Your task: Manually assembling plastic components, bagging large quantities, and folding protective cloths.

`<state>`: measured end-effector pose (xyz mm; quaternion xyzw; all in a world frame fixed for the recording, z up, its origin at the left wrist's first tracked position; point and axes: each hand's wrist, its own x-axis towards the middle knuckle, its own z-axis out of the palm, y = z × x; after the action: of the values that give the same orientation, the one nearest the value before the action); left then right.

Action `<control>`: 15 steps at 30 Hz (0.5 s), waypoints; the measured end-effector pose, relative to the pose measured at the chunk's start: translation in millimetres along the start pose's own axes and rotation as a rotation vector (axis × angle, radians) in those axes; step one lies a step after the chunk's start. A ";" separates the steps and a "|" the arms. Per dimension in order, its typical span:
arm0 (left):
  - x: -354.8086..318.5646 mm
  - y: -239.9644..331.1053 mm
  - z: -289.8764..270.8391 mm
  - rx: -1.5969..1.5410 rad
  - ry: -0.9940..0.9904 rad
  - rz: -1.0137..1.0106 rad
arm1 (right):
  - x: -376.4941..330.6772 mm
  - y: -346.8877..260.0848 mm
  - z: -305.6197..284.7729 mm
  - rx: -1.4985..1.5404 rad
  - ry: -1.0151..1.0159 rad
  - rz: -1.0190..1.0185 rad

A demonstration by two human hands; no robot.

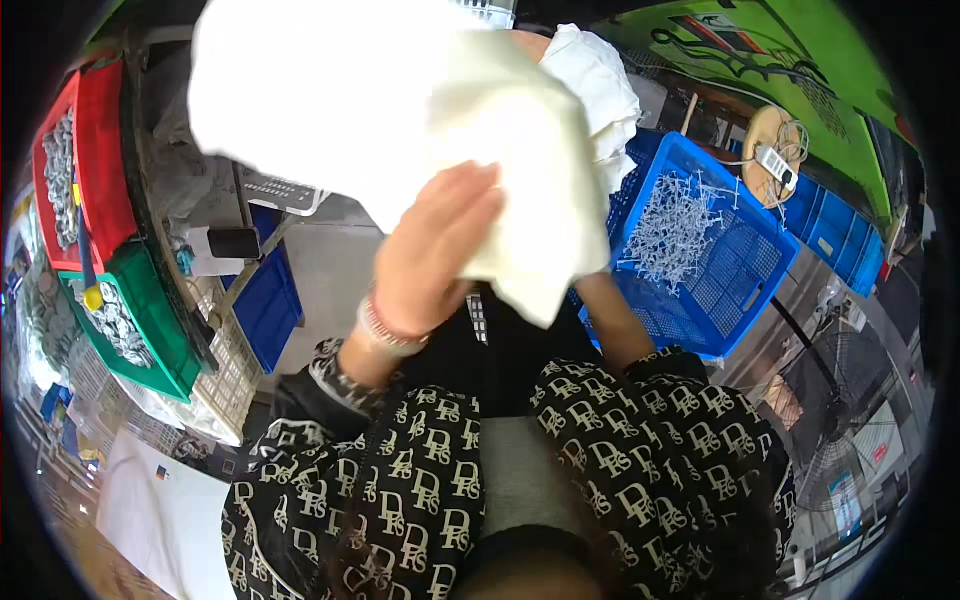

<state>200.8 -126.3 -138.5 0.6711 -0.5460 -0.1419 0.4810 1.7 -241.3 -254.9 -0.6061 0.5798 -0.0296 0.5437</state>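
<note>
A large white cloth [330,95], bright and partly washed out, is raised in front of me and fills the upper middle of the view. My left hand [435,250], wearing a bracelet at the wrist, grips the cloth near its lower edge, its fingers slightly blurred and lying over the fabric. Only the wrist and forearm of my right arm show, at the cloth's lower right corner; the hand itself is hidden behind the fabric. Another crumpled white cloth [595,85] lies just beyond, to the right.
At right stands a blue plastic basket [745,265] with many small white pieces. A power strip [776,166] rests on a round wooden stool [765,135]. To the left are a red bin [105,160] and a green bin [170,335] of metal parts, plus a phone [234,243].
</note>
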 end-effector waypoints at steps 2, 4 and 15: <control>1.8 -9.3 22.9 0.114 -0.229 -0.076 | -6.7 0.2 6.3 -0.313 -0.044 -0.279; -15.1 -27.9 50.7 0.151 -0.358 -0.179 | -9.1 0.9 5.1 -0.592 -0.086 -0.534; -3.1 -50.9 71.2 0.064 -0.387 -0.053 | 24.8 46.1 -52.9 -0.250 -0.126 -0.084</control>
<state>179.1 -161.6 -215.7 0.6603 -0.6146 -0.2636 0.3416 -56.4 -280.4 -280.1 -0.6936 0.5178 0.0581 0.4974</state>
